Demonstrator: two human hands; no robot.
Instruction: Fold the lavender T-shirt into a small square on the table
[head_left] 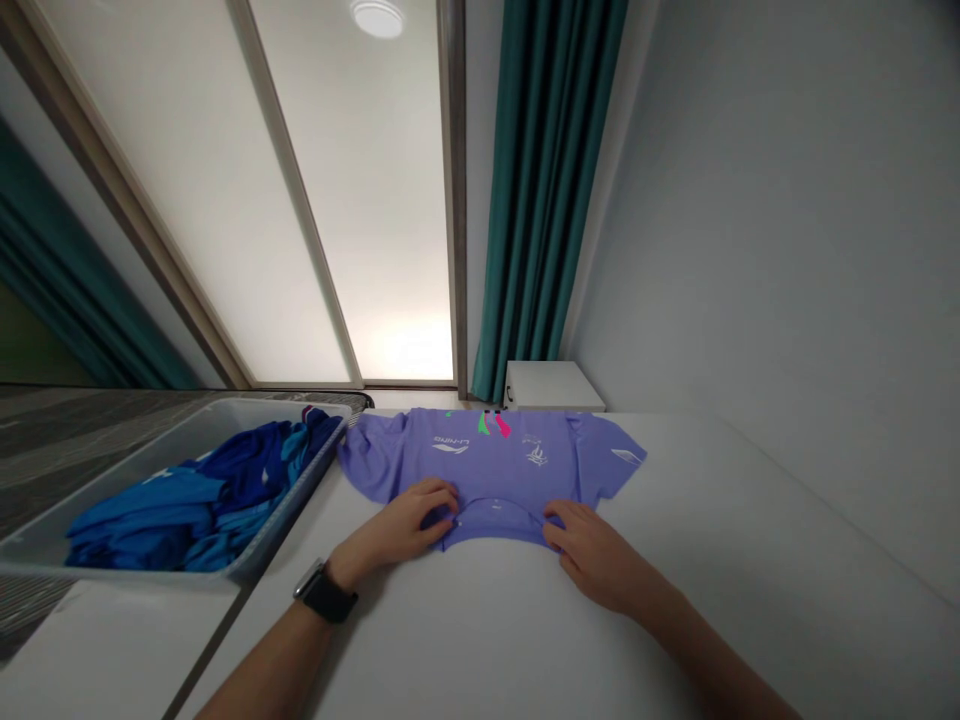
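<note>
A purple T-shirt lies spread on the white table with its collar towards me and its sleeves out to both sides. White logos and a green and pink print show on its front. My left hand, with a dark watch on the wrist, has its fingers curled and closed at the left side of the collar. At the collar's right side, my right hand pinches the fabric with bent fingers. The fingertips of both hands are partly hidden against the cloth.
To the left stands a translucent plastic bin holding several crumpled blue garments. A white cabinet is beyond the table, near a green curtain. A grey wall runs along the right.
</note>
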